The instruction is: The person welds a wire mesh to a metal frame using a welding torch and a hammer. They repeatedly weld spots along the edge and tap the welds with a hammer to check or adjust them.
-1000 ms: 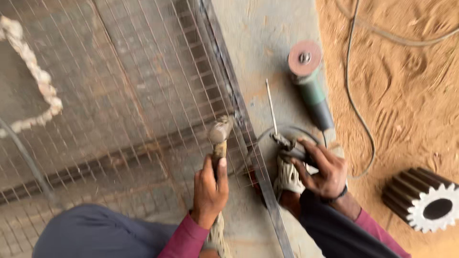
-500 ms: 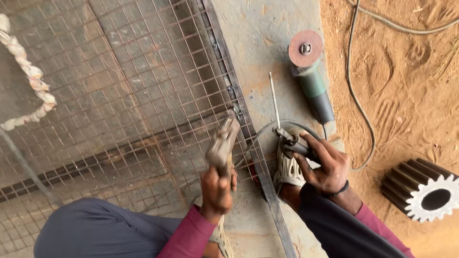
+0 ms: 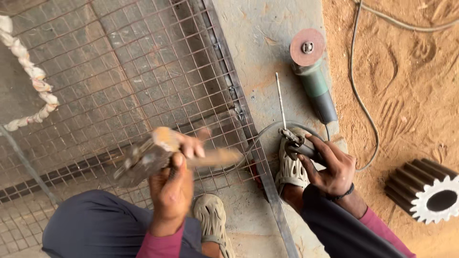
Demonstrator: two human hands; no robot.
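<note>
My left hand [image 3: 169, 186] grips a chipping hammer [image 3: 143, 160] that is blurred with motion; its head points left over the wire mesh panel [image 3: 134, 71]. My right hand [image 3: 332, 167] holds a welding electrode holder [image 3: 297, 143], resting by my beige sandal [image 3: 290, 167]. A thin welding rod [image 3: 280, 100] sticks out of the holder, pointing away from me along the concrete. The mesh's steel frame bar [image 3: 239, 112] runs between my two hands.
A green angle grinder [image 3: 313, 79] with a reddish disc lies on the concrete beyond the rod. A large steel gear [image 3: 425, 191] sits on the sand at right. A cable [image 3: 363, 105] snakes over the sand. A pale rope [image 3: 33, 81] lies at the mesh's left.
My left hand has swung the hammer from pointing away from me to lying across to the left, now blurred. My right hand with the electrode holder has barely moved.
</note>
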